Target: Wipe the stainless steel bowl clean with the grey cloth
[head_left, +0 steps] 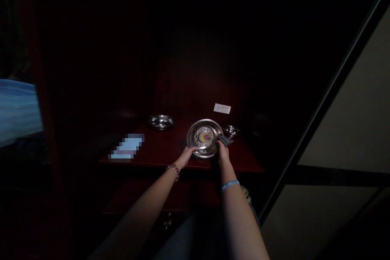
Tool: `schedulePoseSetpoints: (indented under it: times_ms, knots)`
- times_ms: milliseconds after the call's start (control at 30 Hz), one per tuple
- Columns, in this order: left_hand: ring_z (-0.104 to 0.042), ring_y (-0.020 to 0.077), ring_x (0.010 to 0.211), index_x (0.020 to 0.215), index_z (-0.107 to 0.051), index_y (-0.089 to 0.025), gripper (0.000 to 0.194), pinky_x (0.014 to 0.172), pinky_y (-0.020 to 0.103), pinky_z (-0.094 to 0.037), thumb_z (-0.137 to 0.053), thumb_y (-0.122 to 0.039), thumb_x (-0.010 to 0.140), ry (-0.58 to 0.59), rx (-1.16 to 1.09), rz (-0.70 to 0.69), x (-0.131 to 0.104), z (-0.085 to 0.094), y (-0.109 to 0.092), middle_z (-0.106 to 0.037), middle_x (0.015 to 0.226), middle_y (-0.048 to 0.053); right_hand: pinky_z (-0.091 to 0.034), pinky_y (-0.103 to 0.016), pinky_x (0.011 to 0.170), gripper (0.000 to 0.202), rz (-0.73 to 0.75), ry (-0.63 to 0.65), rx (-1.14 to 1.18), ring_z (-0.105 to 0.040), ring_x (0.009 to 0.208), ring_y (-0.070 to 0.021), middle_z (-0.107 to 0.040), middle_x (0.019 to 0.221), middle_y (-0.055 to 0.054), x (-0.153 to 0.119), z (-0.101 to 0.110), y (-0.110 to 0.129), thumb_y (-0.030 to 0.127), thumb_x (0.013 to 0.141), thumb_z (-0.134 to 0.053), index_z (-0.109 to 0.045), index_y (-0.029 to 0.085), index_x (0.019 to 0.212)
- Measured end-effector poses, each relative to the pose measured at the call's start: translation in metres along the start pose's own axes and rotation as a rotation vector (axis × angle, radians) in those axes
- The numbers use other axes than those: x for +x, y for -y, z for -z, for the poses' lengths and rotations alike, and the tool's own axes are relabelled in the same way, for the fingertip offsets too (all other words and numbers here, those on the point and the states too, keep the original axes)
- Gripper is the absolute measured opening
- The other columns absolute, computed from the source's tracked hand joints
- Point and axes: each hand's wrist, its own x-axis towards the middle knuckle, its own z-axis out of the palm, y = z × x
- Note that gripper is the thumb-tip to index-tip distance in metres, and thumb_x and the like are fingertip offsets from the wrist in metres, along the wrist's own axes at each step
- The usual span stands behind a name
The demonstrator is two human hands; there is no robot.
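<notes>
Head camera (worn): forward, down onto shelf [167,146].

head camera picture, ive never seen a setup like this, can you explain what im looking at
There's no machine here: a person works with two bare hands, and the camera worn on their head looks forward and down. The left hand grips the rim of a round metal dish with a coloured sticker at its middle. The right hand holds a grey cloth at the dish's other side. On the dark red shelf are a second metal dish, another on the right, and a pixelated patch hiding something.
</notes>
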Motion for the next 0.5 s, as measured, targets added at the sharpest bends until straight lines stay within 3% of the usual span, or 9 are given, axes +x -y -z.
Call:
schedulePoseSetpoints:
  times_ms: [500]
  knots:
    - [-0.065, 0.0254, 0.101, 0.084, -0.071, -0.015, 0.031, 0.104, 0.041, -0.038, -0.072, -0.016, 0.053, -0.070, 0.017, 0.028, 0.0032, 0.0032, 0.0039, -0.075, 0.087, 0.005, -0.058, -0.028, 0.070, 0.040, 0.033, 0.019, -0.006, -0.073, 0.080, -0.0217, -0.077, 0.085, -0.006, 0.0013, -0.0004, -0.0014, 0.025, 0.069, -0.068, -0.073, 0.010, 0.107]
